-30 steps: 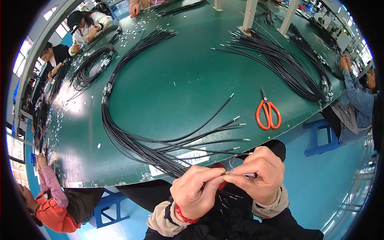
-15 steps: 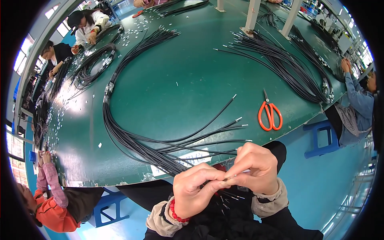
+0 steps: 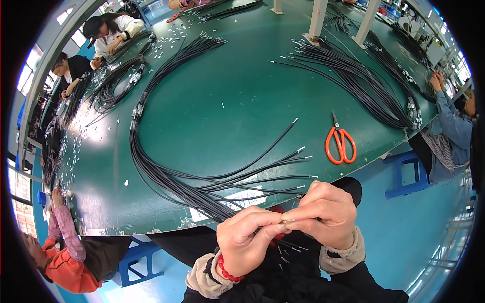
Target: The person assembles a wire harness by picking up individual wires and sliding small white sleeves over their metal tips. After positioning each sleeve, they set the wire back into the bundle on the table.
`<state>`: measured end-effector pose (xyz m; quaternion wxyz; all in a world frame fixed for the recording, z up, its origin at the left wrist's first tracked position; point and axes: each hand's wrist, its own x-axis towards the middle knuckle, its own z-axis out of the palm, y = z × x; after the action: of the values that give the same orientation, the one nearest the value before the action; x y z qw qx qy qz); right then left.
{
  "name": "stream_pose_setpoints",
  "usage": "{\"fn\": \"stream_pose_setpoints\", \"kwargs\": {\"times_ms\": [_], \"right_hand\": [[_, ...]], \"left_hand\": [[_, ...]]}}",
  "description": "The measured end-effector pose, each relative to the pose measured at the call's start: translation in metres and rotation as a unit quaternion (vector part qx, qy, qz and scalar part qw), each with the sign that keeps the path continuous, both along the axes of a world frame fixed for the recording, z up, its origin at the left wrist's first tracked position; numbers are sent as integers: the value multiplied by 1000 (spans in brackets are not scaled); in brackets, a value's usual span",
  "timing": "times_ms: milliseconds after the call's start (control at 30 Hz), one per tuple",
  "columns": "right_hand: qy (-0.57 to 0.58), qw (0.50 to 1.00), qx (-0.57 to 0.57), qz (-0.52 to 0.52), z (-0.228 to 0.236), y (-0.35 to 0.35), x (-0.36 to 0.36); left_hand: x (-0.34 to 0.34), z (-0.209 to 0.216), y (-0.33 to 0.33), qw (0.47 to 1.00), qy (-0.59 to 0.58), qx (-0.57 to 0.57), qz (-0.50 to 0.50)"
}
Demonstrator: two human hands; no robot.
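Note:
My left hand (image 3: 247, 235) and my right hand (image 3: 323, 214) meet fingertip to fingertip beyond the table's near edge, both pinched closed. Between them shows a tiny brassy tip (image 3: 287, 221), apparently a cable's end; most of it is hidden by my fingers. A thick bundle of black cables (image 3: 166, 179) curves across the table and runs down behind my left hand. Several of its cables fan out toward my right hand, with pale bare ends. Other light-tipped cable ends (image 3: 293, 247) hang below my hands, over my dark clothing.
Orange-handled scissors (image 3: 341, 144) lie on the green table (image 3: 237, 101), right of the bundle. Another black cable bundle (image 3: 364, 86) lies at the far right near white posts (image 3: 317, 20). White scraps litter the left side. Co-workers sit around, with blue stools (image 3: 409, 174) beside the table.
My right hand has shifted slightly to the right, its fingers now more tightly curled. The white sliver seen by its fingers earlier no longer shows. My left hand has barely moved.

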<state>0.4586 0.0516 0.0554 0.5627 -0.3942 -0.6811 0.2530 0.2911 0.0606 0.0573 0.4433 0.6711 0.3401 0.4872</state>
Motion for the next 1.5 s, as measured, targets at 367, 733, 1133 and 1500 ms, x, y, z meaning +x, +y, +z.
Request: {"fn": "stream_pose_setpoints", "kwargs": {"times_ms": [367,733,1133,1500], "right_hand": [[55,993,0,106,-10,12,7],[110,984,-38,134,-6,3,-1],[331,901,-247,135,9,-15,-11],[66,985,-92,133,6,-14,19]], "left_hand": [[-13,4,17,973,-26,-144,-180],[-16,9,15,937,-92,-250,-227],[-14,18,7,908,-126,-310,-252],[-7,12,17,938,-26,-202,-281]]}}
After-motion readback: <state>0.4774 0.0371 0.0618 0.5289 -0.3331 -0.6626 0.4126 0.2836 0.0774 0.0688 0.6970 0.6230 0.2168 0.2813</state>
